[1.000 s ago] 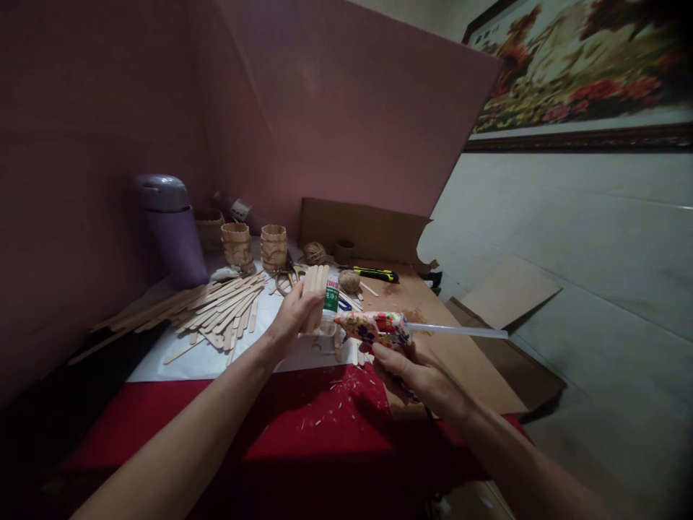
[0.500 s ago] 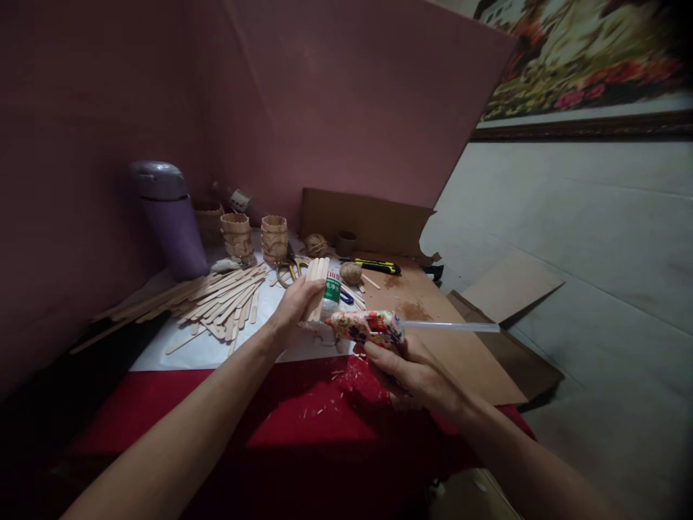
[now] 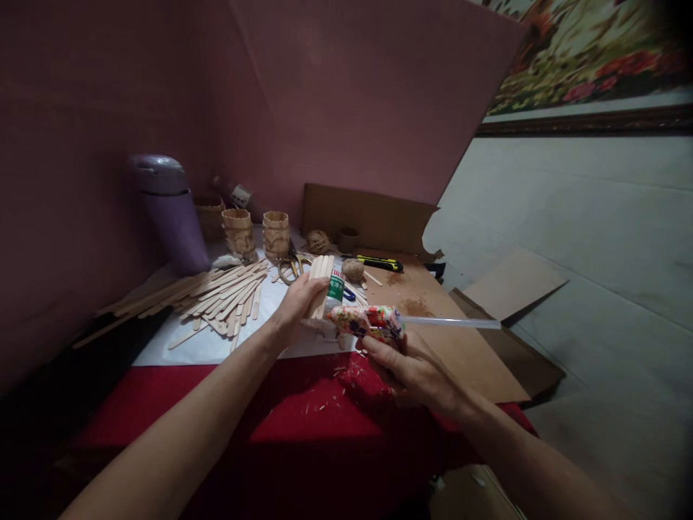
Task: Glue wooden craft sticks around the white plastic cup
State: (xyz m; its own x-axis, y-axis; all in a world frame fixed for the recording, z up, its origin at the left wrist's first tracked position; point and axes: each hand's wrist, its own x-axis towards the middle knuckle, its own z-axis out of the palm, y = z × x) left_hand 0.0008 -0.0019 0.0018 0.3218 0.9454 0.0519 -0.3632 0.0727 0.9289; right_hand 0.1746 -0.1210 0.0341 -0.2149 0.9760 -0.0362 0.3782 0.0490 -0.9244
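My left hand [image 3: 299,300] is closed around a green-labelled plastic bottle [image 3: 335,287] that has several craft sticks [image 3: 321,283] standing side by side along its near side. In my right hand [image 3: 408,365] is a flower-patterned hot glue gun [image 3: 371,321], its nozzle pointing left at the lower end of the sticks. Whether the nozzle touches them I cannot tell. A long clear glue stick [image 3: 455,322] juts out of the gun's back. Behind my left hand lie scissors [image 3: 288,272] with gold-coloured handles.
A fanned pile of craft sticks [image 3: 224,300] covers the white sheet at left. Behind it stand a purple flask [image 3: 176,224] and stick cups [image 3: 276,235]. Twine balls [image 3: 354,270] and a yellow-black utility knife [image 3: 382,263] lie near the cardboard [image 3: 455,354]. Wood scraps dot the red cloth [image 3: 303,419].
The glue gun's nozzle has risen very slightly along the sticks. Both hands keep their holds, and the whole view has shifted a little.
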